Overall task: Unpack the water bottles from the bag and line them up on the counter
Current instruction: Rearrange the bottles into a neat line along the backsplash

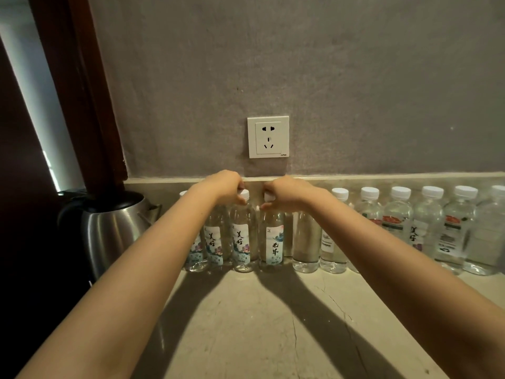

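Several clear water bottles with white caps stand upright in a row along the back of the beige counter (259,318), against the wall. My left hand (222,187) grips the cap of one labelled bottle (241,239) near the row's left part. My right hand (287,192) pinches the cap of the neighbouring labelled bottle (273,242). Both bottles stand on the counter, close side by side. More bottles (399,222) continue to the right edge of the view. No bag is in view.
A steel electric kettle (114,231) stands at the counter's left end, close to the leftmost bottles. A white wall socket (268,137) sits on the grey wall above the hands. A dark wooden door frame (79,91) rises at the left.
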The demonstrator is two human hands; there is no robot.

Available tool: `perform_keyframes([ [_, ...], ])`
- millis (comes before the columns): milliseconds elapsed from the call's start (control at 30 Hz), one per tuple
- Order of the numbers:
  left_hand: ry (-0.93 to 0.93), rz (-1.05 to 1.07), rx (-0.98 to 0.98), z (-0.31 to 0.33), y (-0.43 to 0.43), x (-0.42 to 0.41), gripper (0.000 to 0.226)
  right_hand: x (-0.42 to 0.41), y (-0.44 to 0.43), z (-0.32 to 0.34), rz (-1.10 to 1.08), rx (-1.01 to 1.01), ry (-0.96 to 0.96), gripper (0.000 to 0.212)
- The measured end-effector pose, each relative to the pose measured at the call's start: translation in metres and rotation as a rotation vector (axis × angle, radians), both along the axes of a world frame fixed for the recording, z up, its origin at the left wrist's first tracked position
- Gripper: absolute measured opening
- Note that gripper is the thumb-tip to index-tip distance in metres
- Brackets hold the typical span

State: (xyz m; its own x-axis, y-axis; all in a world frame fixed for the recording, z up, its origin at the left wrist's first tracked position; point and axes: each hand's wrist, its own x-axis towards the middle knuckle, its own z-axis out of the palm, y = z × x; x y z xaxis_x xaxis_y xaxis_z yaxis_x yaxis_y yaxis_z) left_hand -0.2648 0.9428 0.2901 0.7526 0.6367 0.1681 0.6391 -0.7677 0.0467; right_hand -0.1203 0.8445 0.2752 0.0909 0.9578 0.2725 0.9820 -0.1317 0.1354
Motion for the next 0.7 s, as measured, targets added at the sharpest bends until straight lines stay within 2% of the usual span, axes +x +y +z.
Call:
perform_keyframes([
  [167, -0.023, 0.000, -0.003, -0.002, 0.000, -0.001, 0.046, -0.008, 0.005, -0.002, -0.062, 0.050, -0.106, 0.044],
  [300, -0.062, 0.013, 0.004, -0.003, -0.002, -0.011, 0.046, -0.006, 0.005, -0.003, -0.079, 0.057, -0.074, 0.045],
  [433, 0.047, 0.101, 0.026, 0.006, 0.006, -0.030, 0.060, -0.003, 0.002, -0.004, -0.048, 0.124, -0.101, 0.056],
  [533, 0.110, 0.107, -0.024, 0.011, 0.013, -0.038, 0.039, -0.013, 0.009, 0.001, 0.020, 0.212, -0.084, 0.059],
  [700, 0.049, 0.099, -0.005, 0.005, 0.016, -0.035, 0.028, -0.034, 0.030, 0.000, 0.054, 0.077, -0.072, 0.053],
])
